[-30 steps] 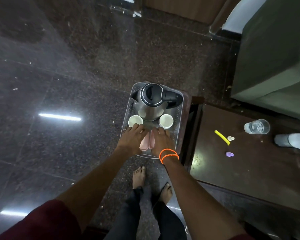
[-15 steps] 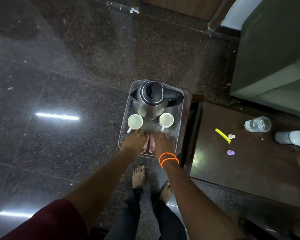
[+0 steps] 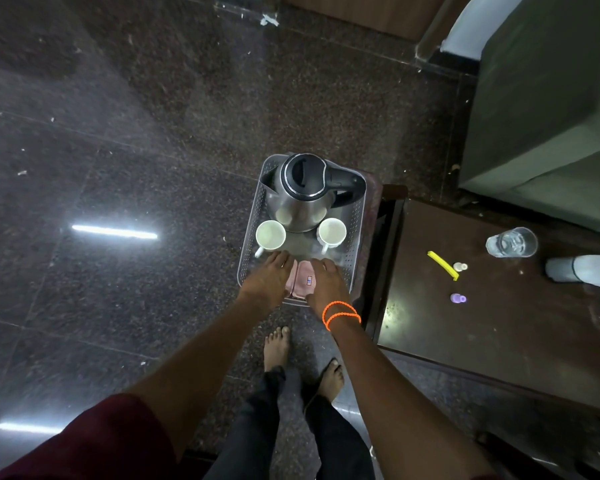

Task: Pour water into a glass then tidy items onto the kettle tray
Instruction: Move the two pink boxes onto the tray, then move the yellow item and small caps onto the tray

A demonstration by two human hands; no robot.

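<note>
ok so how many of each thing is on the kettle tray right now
kettle: 1
white cups: 2
pink sachets: 2, between the left hand and right hand
total: 5

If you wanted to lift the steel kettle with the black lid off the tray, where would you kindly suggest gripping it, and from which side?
I would grip the black handle of the steel kettle with the black lid, coming from the right. The handle juts out toward the dark wooden table, opposite the spout, and the two white cups crowd the kettle's near side on the perforated clear plastic tray.
</note>
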